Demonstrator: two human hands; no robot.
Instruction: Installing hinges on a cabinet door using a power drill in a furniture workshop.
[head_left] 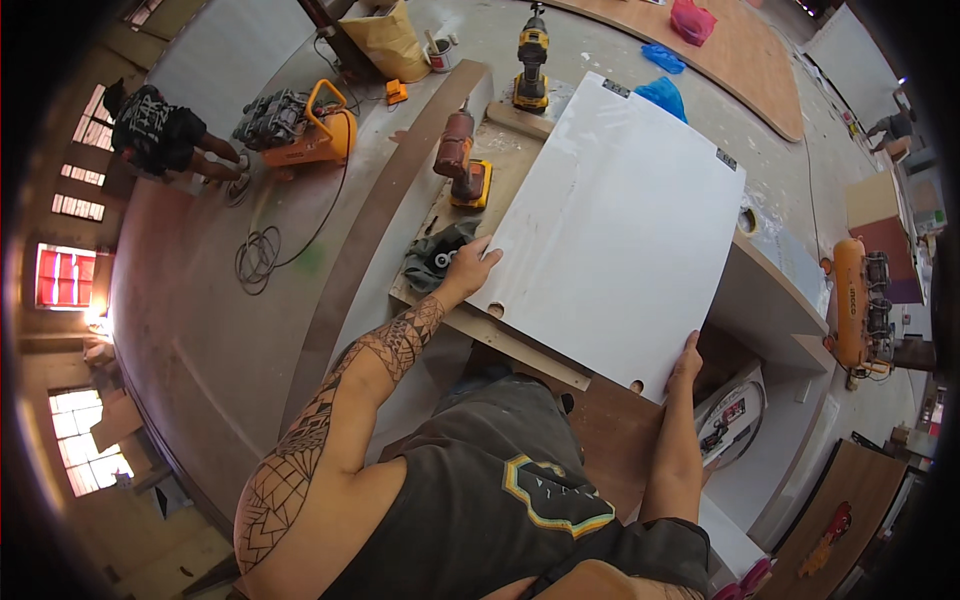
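A white rectangular panel (615, 235), like a cabinet door, lies tilted before me over a wooden work surface (520, 150). My left hand (470, 268) grips its left edge, thumb on top and the other fingers partly hidden. At the near right corner, my right hand (686, 362) is closed around the edge, its fingers mostly underneath. Two round notches show along the panel's near edge, and two small dark patterned pieces sit at its far corners. Left of the panel stand a red-and-yellow cordless drill (462, 160) and a crumpled dark cloth (438, 252), close to my left hand.
Another yellow-black cordless driver (532, 65) stands at the far edge. Open cabinet framing (770, 290) rises at the right. Orange air compressors (310, 135) stand on both sides, with a looped hose (258, 260) on the floor. A person (165, 135) bends over at the far left.
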